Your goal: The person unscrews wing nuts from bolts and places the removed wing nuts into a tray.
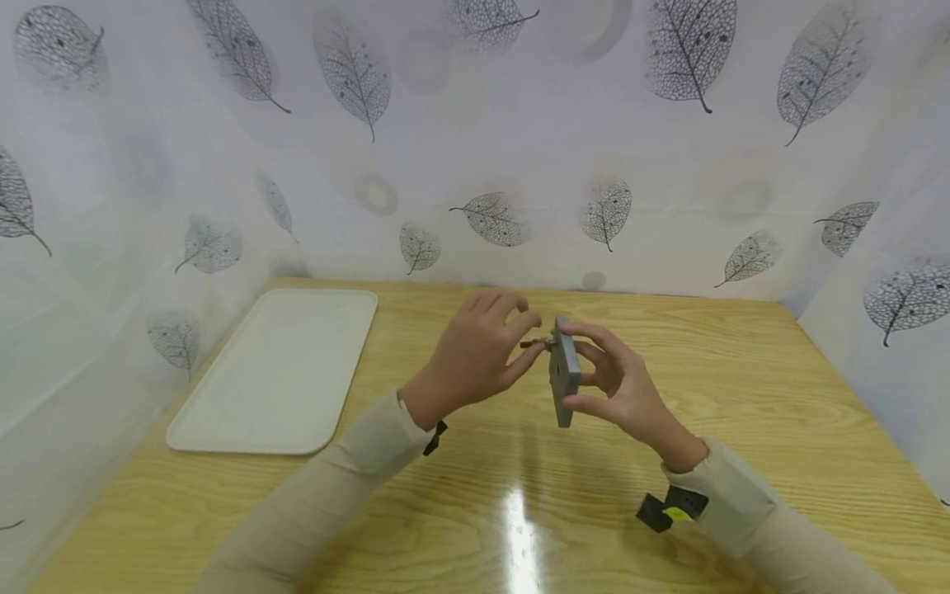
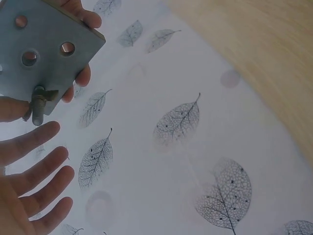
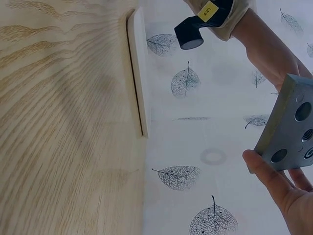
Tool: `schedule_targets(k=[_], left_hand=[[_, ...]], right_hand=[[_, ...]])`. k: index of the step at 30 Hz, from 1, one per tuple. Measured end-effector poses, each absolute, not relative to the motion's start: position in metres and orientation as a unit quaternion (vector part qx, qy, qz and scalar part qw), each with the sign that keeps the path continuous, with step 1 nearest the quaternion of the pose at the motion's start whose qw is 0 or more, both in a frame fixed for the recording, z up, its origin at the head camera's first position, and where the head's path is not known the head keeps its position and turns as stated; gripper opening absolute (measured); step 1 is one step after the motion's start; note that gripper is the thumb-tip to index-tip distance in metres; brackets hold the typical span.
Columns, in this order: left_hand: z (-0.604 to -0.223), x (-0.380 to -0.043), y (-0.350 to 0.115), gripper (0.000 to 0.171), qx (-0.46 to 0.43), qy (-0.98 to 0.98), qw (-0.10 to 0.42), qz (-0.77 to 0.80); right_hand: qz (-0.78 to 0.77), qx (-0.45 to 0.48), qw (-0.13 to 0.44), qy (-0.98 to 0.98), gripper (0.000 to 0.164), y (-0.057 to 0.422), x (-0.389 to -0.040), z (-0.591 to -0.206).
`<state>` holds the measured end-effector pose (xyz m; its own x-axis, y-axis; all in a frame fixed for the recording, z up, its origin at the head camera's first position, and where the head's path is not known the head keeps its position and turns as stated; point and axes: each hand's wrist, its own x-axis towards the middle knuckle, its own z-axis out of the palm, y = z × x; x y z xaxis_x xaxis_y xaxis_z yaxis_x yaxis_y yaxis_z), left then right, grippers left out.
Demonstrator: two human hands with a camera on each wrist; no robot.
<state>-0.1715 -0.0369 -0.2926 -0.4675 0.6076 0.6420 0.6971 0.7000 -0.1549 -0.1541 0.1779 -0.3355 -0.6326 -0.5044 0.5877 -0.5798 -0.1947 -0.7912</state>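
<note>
A grey metal plate (image 1: 564, 375) with several round holes is held upright above the table. My right hand (image 1: 623, 384) grips it by its edges, thumb below and fingers above. From the plate's left face juts a threaded bolt (image 2: 38, 113) with a wing nut (image 2: 48, 94) on it, close to the plate. My left hand (image 1: 482, 351) is beside the bolt, its thumb (image 2: 12, 108) touching the wing nut. The other left fingers (image 2: 36, 142) are spread and fairly straight, apart from the bolt. In the right wrist view, the plate's other face shows holes, one threaded.
A white rectangular tray (image 1: 278, 371) lies on the left of the wood-grain table (image 1: 742, 396). Behind and at both sides hangs a pale curtain (image 1: 519, 140) with a leaf print. Black cameras (image 1: 668, 505) are strapped at the wrists.
</note>
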Motion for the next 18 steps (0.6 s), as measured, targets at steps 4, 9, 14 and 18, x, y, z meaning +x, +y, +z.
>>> schedule_targets(k=[4, 9, 14, 18], left_hand=[[-0.2915, -0.1735, -0.0373, 0.02, -0.366, -0.86, 0.349, -0.066], [-0.2917, -0.1731, -0.0376, 0.019, -0.363, -0.855, 0.362, -0.081], [-0.2947, -0.1701, -0.0374, 0.018, -0.397, -0.826, 0.386, -0.104], [-0.2967, -0.1671, -0.0376, 0.02, -0.403, -0.827, 0.378, -0.104]], right_hand=[[0.645, 0.433, 0.03, -0.628, 0.065, 0.1776, -0.1541, -0.3363], [0.646, 0.435, 0.029, -0.627, 0.065, 0.1778, -0.1544, -0.3367], [0.646, 0.431, 0.03, -0.629, 0.065, 0.1786, -0.1548, -0.336], [0.646, 0.429, 0.031, -0.631, 0.065, 0.1784, -0.1552, -0.3358]])
